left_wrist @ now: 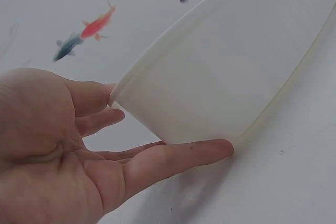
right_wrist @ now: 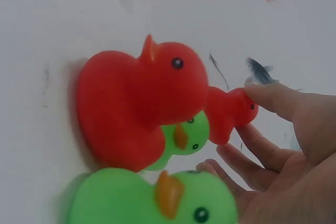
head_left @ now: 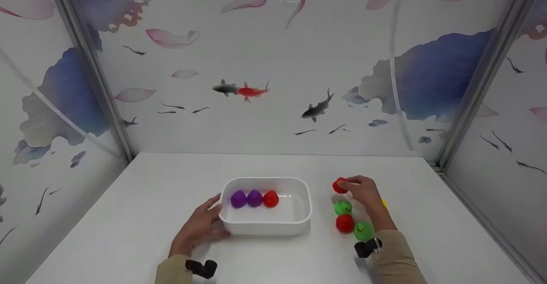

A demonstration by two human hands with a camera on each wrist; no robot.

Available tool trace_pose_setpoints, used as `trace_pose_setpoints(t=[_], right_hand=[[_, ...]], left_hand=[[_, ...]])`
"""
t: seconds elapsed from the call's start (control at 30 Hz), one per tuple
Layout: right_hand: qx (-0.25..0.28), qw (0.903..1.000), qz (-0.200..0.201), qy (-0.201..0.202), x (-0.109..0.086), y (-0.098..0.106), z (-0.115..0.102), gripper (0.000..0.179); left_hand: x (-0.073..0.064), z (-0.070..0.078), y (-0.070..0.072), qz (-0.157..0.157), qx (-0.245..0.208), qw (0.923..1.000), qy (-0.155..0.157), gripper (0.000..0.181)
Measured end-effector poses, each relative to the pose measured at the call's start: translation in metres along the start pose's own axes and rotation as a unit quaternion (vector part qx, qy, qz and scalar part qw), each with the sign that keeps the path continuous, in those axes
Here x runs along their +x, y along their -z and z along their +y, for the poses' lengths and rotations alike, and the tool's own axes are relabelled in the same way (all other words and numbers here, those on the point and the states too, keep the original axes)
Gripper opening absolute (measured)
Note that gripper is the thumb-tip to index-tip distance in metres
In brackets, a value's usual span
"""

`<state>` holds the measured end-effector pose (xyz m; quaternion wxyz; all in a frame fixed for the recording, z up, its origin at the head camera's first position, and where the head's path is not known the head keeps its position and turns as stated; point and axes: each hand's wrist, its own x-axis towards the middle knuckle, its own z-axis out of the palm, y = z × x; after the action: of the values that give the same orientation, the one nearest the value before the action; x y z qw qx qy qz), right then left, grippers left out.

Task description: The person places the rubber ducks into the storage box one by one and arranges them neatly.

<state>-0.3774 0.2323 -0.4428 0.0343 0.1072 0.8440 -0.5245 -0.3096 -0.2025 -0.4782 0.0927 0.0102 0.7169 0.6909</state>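
A white plastic container holds two purple toys and one red toy in a row. My left hand rests against its left end; in the left wrist view the extended fingers touch the rim and the lower wall. To the right of the container, my right hand pinches a red rubber duck by the head between thumb and fingers. Nearer to me are a green rubber duck, another red duck and a second green duck.
A bit of something yellow shows behind the right wrist, mostly hidden. Everything stands on a white table enclosed by panels printed with fish and petals. Metal posts stand at the back corners.
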Motion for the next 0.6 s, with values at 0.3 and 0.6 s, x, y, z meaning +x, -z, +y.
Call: trace_pose_setpoints(t=[0.3,0.6], right_hand=[[0.04,0.9986,0.007,0.034,-0.009,-0.01,-0.021,0.051],[0.035,0.9966,-0.015,0.074,-0.012,-0.022,-0.033,0.052]], left_hand=[[-0.001,-0.002,-0.001,0.017,0.006,0.9998,0.012,0.056],[-0.001,-0.001,0.0,0.007,-0.011,0.9999,0.008,0.057]])
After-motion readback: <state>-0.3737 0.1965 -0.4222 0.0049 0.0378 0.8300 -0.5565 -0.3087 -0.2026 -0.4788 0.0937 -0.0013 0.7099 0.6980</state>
